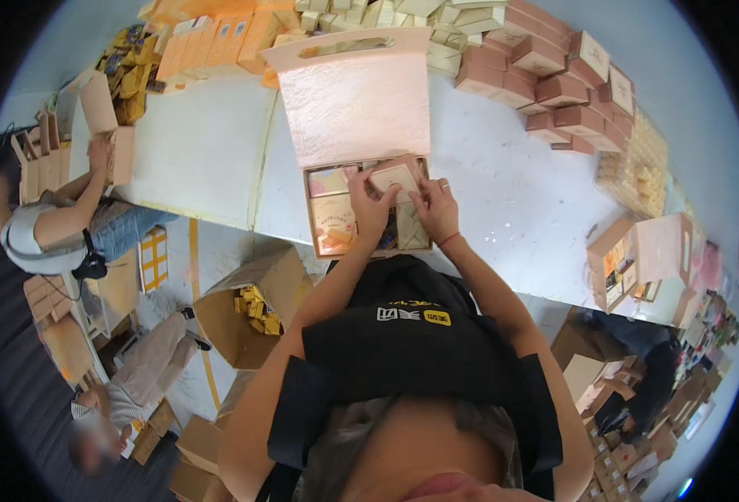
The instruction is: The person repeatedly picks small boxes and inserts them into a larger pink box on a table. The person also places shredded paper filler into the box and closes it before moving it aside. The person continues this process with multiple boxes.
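In front of me on the white table stands a gift box (312, 216) with its pale pink lid (357, 113) raised and folded back. My left hand (370, 204) and my right hand (435, 210) both grip a small pink carton (396, 177), which sits tilted over the upper right part of the gift box. Inside, at the left, lie a cream printed packet (334, 219) and a smaller patterned packet (332, 181) above it. A pale green-gold carton (412, 227) fills the lower right. My hands partly hide the middle of the box.
Orange cartons (219, 47), pale gold cartons (463, 22) and stacked pink cartons (551, 81) line the table's far side. Another open gift box (614, 263) stands at right. A cardboard box (237, 314) with gold packets is on the floor. Co-workers (55, 232) are at left and right.
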Demonstrator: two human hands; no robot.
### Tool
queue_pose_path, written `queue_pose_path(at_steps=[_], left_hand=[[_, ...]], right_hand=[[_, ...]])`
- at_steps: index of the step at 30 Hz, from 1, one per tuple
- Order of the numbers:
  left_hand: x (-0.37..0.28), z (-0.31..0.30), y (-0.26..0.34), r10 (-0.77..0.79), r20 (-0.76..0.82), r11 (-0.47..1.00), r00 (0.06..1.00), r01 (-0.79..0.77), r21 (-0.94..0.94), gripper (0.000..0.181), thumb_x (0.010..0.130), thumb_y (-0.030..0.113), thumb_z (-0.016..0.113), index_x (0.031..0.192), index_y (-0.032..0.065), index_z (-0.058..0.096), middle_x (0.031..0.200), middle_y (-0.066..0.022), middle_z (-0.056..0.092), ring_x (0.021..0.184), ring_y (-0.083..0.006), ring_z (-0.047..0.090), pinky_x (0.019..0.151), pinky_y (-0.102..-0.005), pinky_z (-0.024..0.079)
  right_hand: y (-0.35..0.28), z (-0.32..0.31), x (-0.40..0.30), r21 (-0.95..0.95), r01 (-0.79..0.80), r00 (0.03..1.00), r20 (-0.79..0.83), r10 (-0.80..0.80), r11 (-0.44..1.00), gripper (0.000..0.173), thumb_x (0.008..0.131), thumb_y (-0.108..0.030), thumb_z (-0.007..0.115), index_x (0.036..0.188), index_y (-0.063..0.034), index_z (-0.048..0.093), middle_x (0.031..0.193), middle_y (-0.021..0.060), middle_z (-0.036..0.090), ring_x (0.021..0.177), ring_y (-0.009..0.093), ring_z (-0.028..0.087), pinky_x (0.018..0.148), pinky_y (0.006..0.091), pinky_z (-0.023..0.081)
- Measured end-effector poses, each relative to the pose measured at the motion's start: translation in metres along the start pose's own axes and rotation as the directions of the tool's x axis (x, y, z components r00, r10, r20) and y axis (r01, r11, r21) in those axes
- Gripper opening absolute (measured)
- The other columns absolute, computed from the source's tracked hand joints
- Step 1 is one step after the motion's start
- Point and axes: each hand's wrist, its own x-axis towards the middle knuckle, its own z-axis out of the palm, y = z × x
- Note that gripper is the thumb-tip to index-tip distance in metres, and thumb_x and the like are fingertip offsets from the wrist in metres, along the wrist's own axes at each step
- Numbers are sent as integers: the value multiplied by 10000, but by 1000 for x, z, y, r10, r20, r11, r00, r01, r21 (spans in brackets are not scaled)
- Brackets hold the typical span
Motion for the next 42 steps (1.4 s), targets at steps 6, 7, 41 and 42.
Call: queue_pose_path(at_steps=[6, 7, 41, 42], left_hand=[[7, 0, -8, 148, 136, 980, 980, -164, 114, 429, 734, 116, 755, 1115, 38, 574, 1110, -149, 499, 1024, -300, 513, 865, -366, 442], [12, 4, -7, 165, 169, 962, 972, -196, 187, 419, 732, 102, 749, 1112, 41, 581, 1114, -155, 501, 1030, -309, 513, 862, -360, 443], [-26, 43, -6, 312, 528, 650, 790, -583, 488, 429, 935, 100, 429, 1363, 88, 442, 1461, -249, 255, 1356, -452, 187, 1107, -515, 153], [-25, 45, -8, 315, 529, 654, 788, -584, 480, 441, 929, 91, 427, 1370, 99, 436, 1470, -238, 244, 1356, -464, 175, 1101, -523, 164]], right_hand=[[20, 5, 3, -72, -13, 1000, -4, 13, 997, 196, 770, -170, 684, 858, -43, 565, 777, 107, 556, 687, 285, 569, 601, 381, 463], [22, 4, 10, -61, -13, 999, -42, 11, 998, 198, 773, -177, 685, 851, -41, 563, 769, 99, 556, 667, 272, 562, 596, 371, 461], [361, -457, 76, -101, -706, 455, -822, 341, 701, 441, 735, -258, 693, 1086, -18, 575, 989, 176, 632, 914, 321, 624, 773, 405, 499], [366, -464, 81, -41, -711, 424, -822, 380, 702, 428, 722, -266, 681, 1071, -36, 587, 948, 178, 646, 910, 331, 620, 790, 408, 491]])
